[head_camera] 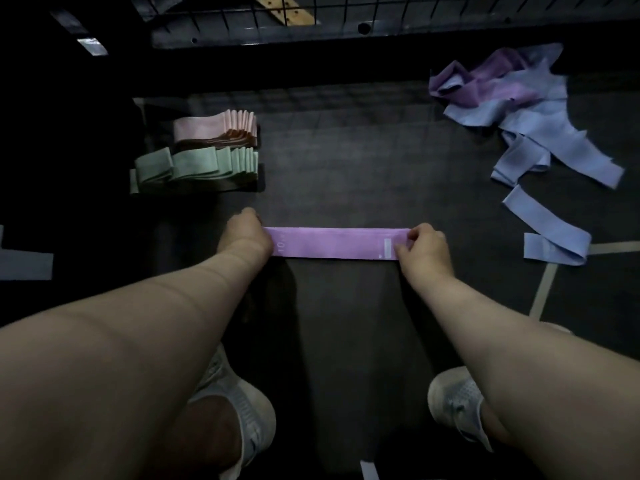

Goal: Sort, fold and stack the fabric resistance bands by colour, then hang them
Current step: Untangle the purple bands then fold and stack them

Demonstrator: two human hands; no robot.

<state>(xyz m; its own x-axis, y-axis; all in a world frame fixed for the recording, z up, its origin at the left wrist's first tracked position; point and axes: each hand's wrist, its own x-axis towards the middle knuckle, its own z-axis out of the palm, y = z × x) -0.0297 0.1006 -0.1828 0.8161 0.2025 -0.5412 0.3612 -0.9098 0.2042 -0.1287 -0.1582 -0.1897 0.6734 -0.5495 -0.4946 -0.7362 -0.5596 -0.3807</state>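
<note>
Far to the left of the purple band (pixel 332 243), a pale strip (pixel 26 265) is running out of the frame edge, and you cannot tell what it is. Up and to the left of the band, two folded stacks are sitting on the dark floor (pixel 346 161): the green stack (pixel 197 169) nearer the band and the pink stack (pixel 218 128) just behind it, touching. Their lower layers are sinking into shadow, so the count is not readable.

Your left hand (pixel 247 233) is covering the band's left end. Its fingers are tucked out of sight under the back of the hand, so you cannot tell whether that grip is pinching the fabric or only pressing on it. The band itself is lying flat and straight across the floor between your hands, with a faint "10" print near the left end and a pale label near the right.

Your right hand (pixel 427 249) is pinching the band's right end, its grip closing thumb against fingertips over the label.

Up and to the right of the band, a loose pile (pixel 512 98) of purple and blue bands is lying tangled; single bands are hard to separate. A blue band (pixel 550 233) is trailing down from it, just right of your right hand.
</note>
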